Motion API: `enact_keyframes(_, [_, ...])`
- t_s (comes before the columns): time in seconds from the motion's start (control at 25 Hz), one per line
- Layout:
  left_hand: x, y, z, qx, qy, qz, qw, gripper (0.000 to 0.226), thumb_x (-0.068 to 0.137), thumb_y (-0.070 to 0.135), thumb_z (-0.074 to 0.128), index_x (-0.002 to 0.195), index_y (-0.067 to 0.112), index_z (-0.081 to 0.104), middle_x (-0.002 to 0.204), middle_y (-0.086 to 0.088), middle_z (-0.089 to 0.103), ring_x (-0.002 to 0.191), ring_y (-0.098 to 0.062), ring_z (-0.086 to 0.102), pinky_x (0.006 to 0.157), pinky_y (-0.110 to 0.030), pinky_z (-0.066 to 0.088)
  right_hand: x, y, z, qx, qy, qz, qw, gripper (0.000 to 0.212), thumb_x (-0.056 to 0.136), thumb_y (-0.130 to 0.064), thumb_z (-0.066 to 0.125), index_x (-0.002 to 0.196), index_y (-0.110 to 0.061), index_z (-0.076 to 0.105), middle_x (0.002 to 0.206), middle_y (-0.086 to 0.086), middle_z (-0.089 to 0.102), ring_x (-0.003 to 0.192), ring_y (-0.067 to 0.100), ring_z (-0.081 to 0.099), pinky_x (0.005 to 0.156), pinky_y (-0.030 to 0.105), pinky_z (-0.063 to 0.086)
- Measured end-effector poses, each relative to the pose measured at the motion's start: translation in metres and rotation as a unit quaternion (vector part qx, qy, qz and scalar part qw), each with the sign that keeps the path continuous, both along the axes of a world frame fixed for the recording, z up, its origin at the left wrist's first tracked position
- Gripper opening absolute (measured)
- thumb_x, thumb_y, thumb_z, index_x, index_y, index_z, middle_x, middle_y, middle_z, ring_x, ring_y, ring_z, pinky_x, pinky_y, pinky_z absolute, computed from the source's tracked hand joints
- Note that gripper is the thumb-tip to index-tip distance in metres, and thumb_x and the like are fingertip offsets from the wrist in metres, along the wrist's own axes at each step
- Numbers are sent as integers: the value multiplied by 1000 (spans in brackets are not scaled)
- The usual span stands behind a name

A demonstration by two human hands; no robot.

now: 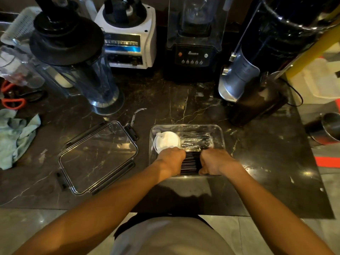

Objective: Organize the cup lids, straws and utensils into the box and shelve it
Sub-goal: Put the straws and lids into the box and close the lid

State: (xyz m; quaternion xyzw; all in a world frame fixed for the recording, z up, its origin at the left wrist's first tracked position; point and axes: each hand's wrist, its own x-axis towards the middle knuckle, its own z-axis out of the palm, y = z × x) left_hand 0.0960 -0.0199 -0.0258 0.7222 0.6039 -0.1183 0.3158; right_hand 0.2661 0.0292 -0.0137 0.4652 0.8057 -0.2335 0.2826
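Note:
A clear plastic box (219,132) stands on the dark marble counter, near its front edge. Inside at the back left lies a stack of white cup lids (166,140). Wrapped black utensils (196,139) lie at the back right. A bundle of black straws (191,162) lies across the front of the box. My left hand (172,159) is closed on the bundle's left end and my right hand (214,161) on its right end, both down inside the box. The box's clear lid (97,157) with black clips lies flat to the left.
Blenders stand along the back: a jug blender (73,57) at left, a white base (128,35), a black one (193,34). A coffee grinder (257,61) stands at right. A green cloth (16,137) and red-handled scissors (12,103) lie far left. A metal pot (327,128) sits right.

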Motion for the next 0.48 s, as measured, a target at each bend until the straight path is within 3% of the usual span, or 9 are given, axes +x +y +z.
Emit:
enact_keyframes(0.24, [-1,0,-8,18,39,-41,998,35,94,6,69,128,6,64,126,-17,68,114,-33,68,97,-40,55,-7,-7,-6,11,-30,5,999,14,89,-32,72,89,-24,60,97,3,68,95,23,66,76,30,44])
enact_keyframes(0.36, [-9,-2,0,3,-8,-24,1000,23,91,10,72,113,12,68,117,-14,70,107,-31,68,90,-39,57,-6,-3,0,-34,-30,-7,999,16,88,-32,72,92,-19,64,91,-1,65,85,20,62,74,30,47])
enact_keyframes(0.48, [-33,-3,16,-3,-97,45,994,19,84,28,80,95,24,65,106,-1,70,96,-20,65,75,-30,52,-17,7,21,-69,29,-38,996,17,89,-37,72,91,-20,69,87,-3,69,83,15,65,76,37,53])
